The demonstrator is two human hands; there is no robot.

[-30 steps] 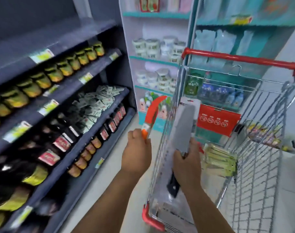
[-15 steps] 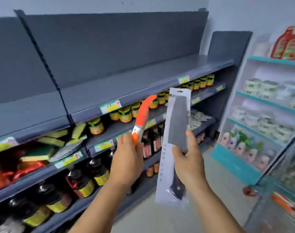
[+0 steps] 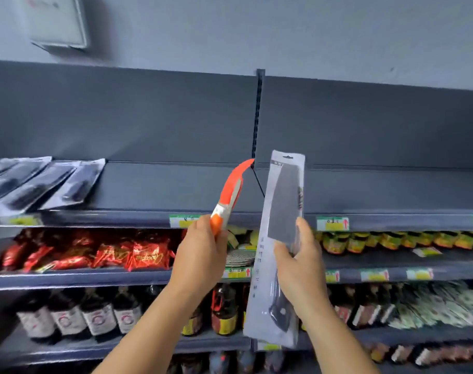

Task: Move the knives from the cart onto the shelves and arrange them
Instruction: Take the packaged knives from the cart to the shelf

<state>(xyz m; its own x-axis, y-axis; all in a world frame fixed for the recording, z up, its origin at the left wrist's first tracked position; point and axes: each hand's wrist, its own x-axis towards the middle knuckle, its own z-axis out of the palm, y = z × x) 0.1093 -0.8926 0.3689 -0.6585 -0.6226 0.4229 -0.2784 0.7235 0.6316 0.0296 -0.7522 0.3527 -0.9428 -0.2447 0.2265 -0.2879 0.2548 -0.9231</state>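
A packaged cleaver (image 3: pixel 277 238) in a clear sleeve is held upright in front of the top shelf (image 3: pixel 176 190), the right hand (image 3: pixel 300 265) gripping it at mid-length with thumb and fingers curled round the pack. Just beside it, the left hand (image 3: pixel 200 255) clasps the handle of an orange curved knife (image 3: pixel 231 193), its tip pointing up toward the shelf upright. More packaged knives (image 3: pixel 41 182) lie flat at the shelf's left end. Red snack bags (image 3: pixel 108 252), jars (image 3: pixel 391 240) and dark bottles (image 3: pixel 81 314) fill the lower shelves.
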